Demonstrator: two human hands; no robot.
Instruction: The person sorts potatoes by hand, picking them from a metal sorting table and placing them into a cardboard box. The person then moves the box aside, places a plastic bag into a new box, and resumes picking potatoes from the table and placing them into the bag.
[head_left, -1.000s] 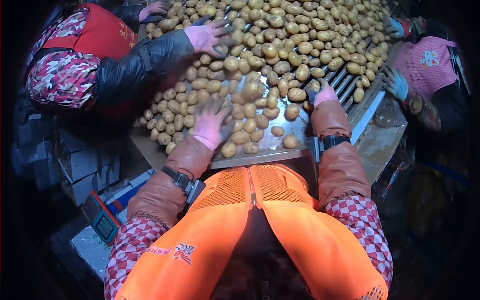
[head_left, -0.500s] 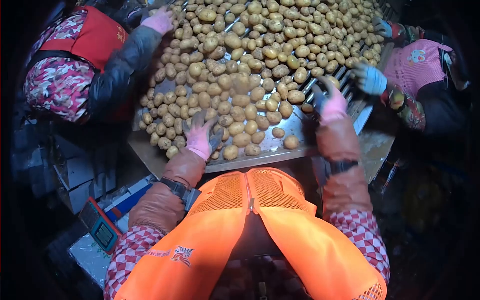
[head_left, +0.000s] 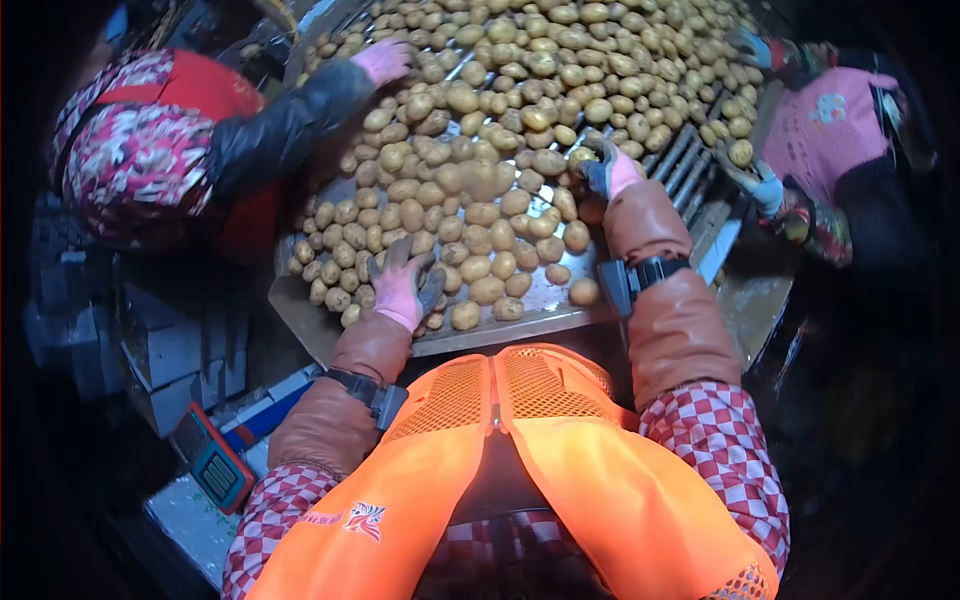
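Many potatoes (head_left: 480,240) lie spread over a metal sorting table (head_left: 560,318). My left hand (head_left: 402,290), in a pink and grey glove, rests among the potatoes at the near left with its fingers spread. In the matching glove, my right hand (head_left: 612,168) has its fingers curled round a potato (head_left: 582,156) beside the slatted part of the table. Both hands lie palm down, and some fingertips are partly hidden by potatoes.
A co-worker in a red vest (head_left: 205,90) reaches in from the left with a pink glove. At the right, another person's gloved hand (head_left: 762,190) holds a potato near metal slats (head_left: 682,172). A digital display (head_left: 218,474) stands at lower left.
My right hand has moved left and away from me, and its fingers have closed on a potato. The left co-worker's hand has moved right; the right co-worker's hand now holds a potato.
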